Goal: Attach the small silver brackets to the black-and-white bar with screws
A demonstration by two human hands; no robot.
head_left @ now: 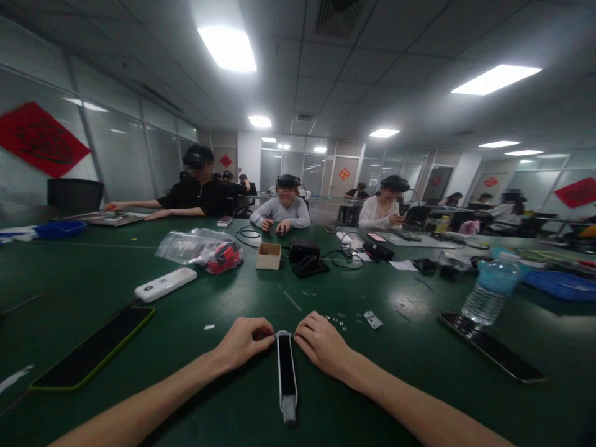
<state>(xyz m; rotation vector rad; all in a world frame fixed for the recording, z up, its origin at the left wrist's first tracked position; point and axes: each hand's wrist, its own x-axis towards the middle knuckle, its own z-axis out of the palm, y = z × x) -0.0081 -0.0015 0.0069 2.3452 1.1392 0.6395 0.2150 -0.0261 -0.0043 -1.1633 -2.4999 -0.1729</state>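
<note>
A long narrow black device with a grey frame lies on the green table, pointing away from me. My left hand and my right hand both rest at its far end, fingers curled and pinched against the tip. What the fingertips grip there is too small to make out. Several tiny washers and screws and a small metal bracket lie just past my right hand.
A dark phone in a green case and a white power bank lie left. A water bottle and another phone are right. A plastic bag, cardboard box and cables sit mid-table. Other people work at the far side.
</note>
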